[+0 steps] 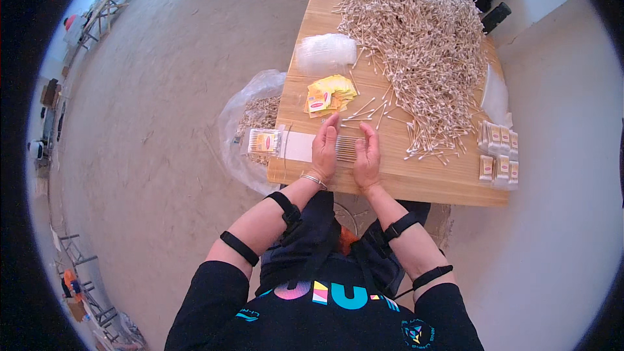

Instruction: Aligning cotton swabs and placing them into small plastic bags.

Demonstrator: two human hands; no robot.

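Observation:
A row of cotton swabs (pixel 346 149) lies side by side on the wooden table between my two hands. My left hand (pixel 324 151) stands on edge at the swabs' left ends, its fingers straight. Facing it, my right hand (pixel 367 156) is at their right ends, fingers also stretched out. To the left of my left hand is a flat white strip (pixel 298 147). Beyond it, a clear pack of swabs with a printed card (pixel 264 142) sits at the table's left edge. Whether my palms press on the swab ends is hidden.
A large heap of loose swabs (pixel 422 39) covers the table's far right. Yellow cards (pixel 330 95) and clear plastic sleeves (pixel 326 53) lie beyond my left hand. Filled packs (pixel 499 149) stand at the right edge. A plastic bag of swabs (pixel 234 114) is below the left edge.

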